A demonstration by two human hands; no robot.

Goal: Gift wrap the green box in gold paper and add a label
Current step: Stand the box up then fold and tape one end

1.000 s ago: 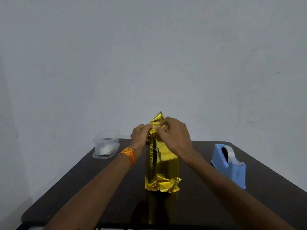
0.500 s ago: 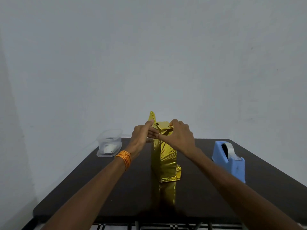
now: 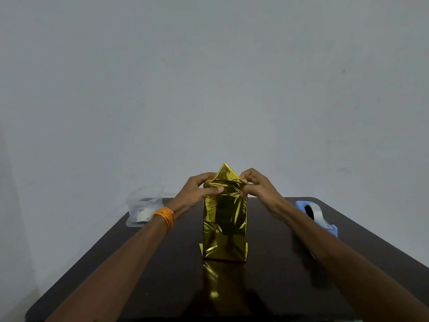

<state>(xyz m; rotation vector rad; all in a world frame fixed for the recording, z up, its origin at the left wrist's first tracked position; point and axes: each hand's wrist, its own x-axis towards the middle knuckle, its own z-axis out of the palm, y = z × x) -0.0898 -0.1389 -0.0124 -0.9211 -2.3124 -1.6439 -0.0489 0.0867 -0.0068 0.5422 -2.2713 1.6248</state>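
Now left hand (image 3: 196, 191), right hand (image 3: 260, 187) pinch gold paper (image 3: 224, 225).

Upright gold-wrapped box (image 3: 224, 225) held at its top on a dark table (image 3: 278, 275)

Its upper corners are pinched by the left hand (image 3: 197, 190) and right hand (image 3: 258, 185); a pointed flap (image 3: 225, 171) is left standing.

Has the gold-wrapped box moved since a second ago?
Yes: the gold-wrapped box turned, broad face now toward the camera, still left of the tape dispenser.

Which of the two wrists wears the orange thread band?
The left wrist, on the side of the clear container, carries the orange band. The right wrist, near the blue tape dispenser, is bare.
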